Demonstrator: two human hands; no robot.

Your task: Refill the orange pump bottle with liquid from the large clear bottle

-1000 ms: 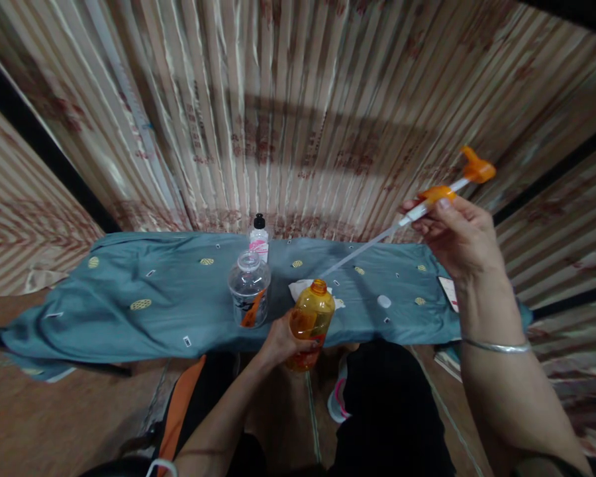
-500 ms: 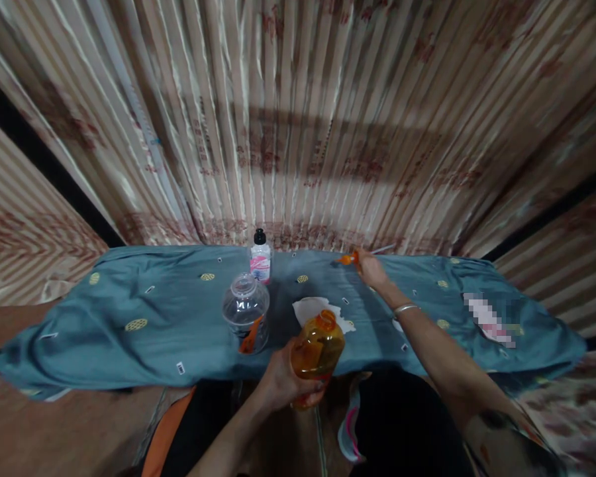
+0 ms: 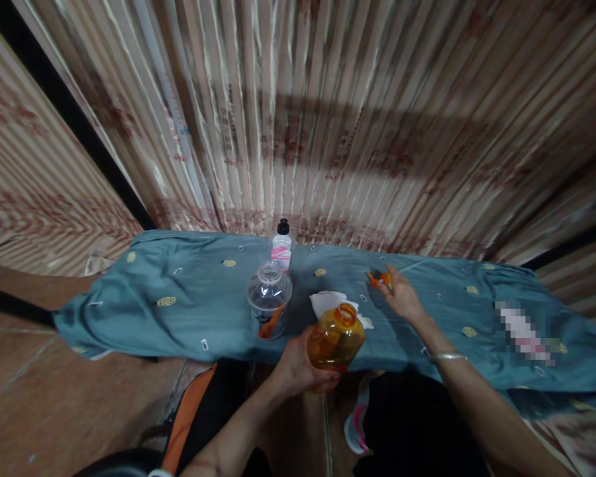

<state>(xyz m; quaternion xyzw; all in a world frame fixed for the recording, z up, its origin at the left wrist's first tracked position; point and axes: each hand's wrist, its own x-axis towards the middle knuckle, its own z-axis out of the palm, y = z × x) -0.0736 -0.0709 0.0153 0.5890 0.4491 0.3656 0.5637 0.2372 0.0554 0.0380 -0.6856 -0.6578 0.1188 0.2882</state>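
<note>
My left hand (image 3: 298,364) is wrapped round an amber see-through bottle (image 3: 335,341), tilted at the table's front edge. The bottle's mouth has no cap on it. Farther back, my right hand (image 3: 402,297) is at an orange pump top (image 3: 379,279) that rests on the cloth. Thumb and index finger are spread apart on either side of the pump top; I cannot tell whether they still touch it. Behind the amber bottle lies a crumpled white tissue (image 3: 328,303). Left of it stands a clear round jar (image 3: 269,298) with an orange patch low on its side.
A clear bottle with a black cap and pink label (image 3: 281,253) stands behind the jar. Teal patterned cloth (image 3: 189,278) covers the narrow table. A blurred pale item (image 3: 524,333) lies at the right end. Pleated curtain (image 3: 298,132) hangs close behind, with dark poles at both sides.
My right hand has lowered the pump top onto the cloth and its fingers have spread. The amber bottle stays in my left hand. The whole view has shifted, so the table appears farther right.
</note>
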